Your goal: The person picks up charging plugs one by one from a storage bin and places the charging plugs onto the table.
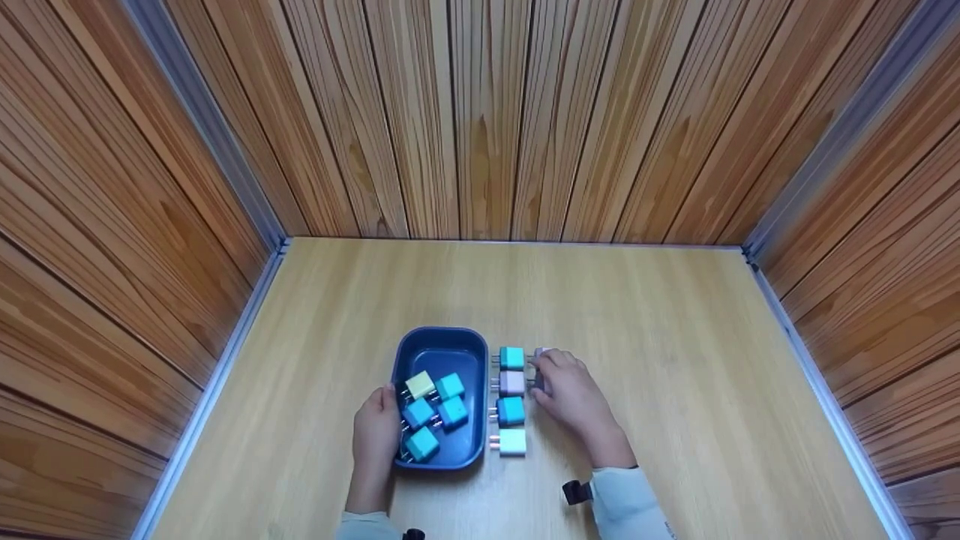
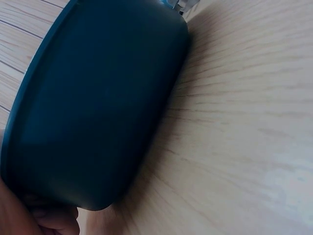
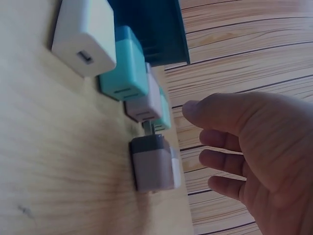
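My left hand [image 1: 375,427] grips the left rim of a dark blue plastic tray [image 1: 440,339], and the left wrist view shows its curled fingers against the tray's outer wall [image 2: 98,98]. Several turquoise plug chargers [image 1: 421,444] and a pale yellow charger [image 1: 420,385] lie inside it. Right of the tray runs a column of turquoise, lilac [image 1: 512,383] and whitish chargers [image 1: 513,442], prongs pointing left. My right hand [image 1: 574,394] hovers beside a greyish-mauve charger [image 3: 152,169], fingers apart from it in the right wrist view. Another pale charger [image 3: 175,169] stands just beyond.
The light wooden tabletop [image 1: 712,375] is bounded by wood-plank walls [image 1: 480,120] at the back and both sides, with metal strips along the edges. A black strap [image 1: 577,492] sits on the right sleeve.
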Demonstrator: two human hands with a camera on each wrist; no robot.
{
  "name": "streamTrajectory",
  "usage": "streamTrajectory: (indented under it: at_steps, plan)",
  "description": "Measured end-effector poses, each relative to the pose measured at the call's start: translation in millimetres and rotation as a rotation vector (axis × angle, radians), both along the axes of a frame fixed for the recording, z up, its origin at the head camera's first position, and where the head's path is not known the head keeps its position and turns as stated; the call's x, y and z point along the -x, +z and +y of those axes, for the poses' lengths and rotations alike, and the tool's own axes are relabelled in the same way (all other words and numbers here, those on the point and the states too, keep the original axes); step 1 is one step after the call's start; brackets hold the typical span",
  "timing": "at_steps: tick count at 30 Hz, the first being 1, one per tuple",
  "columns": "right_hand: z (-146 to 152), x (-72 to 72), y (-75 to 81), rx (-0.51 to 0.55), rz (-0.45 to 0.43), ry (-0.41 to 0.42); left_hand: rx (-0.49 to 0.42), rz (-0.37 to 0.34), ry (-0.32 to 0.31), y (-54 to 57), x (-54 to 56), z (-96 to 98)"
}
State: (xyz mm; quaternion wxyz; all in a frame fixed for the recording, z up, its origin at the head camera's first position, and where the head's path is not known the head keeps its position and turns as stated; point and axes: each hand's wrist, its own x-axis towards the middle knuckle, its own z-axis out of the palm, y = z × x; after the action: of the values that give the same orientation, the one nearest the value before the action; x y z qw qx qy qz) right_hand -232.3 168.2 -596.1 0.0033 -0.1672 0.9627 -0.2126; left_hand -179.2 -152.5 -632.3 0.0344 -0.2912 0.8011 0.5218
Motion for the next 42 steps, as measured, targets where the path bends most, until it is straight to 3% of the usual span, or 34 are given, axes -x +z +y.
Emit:
streamTrajectory:
  at_steps: [10, 16, 42]
  plan:
    - [-10, -7.0, 23.4, 0.036, 0.038, 0.025, -0.019, -0.023, -0.008, 0.3, 0.3, -0.8]
    - [-23, -13.3, 31.0, 0.029, 0.048, 0.067, 0.026, 0.011, -0.008, 0.7, -1.2, 0.3]
    - [-90, -40.9, 27.5, 0.014, 0.01, 0.342, 0.022, 0.027, -0.011, -1.2, -1.8, -1.2]
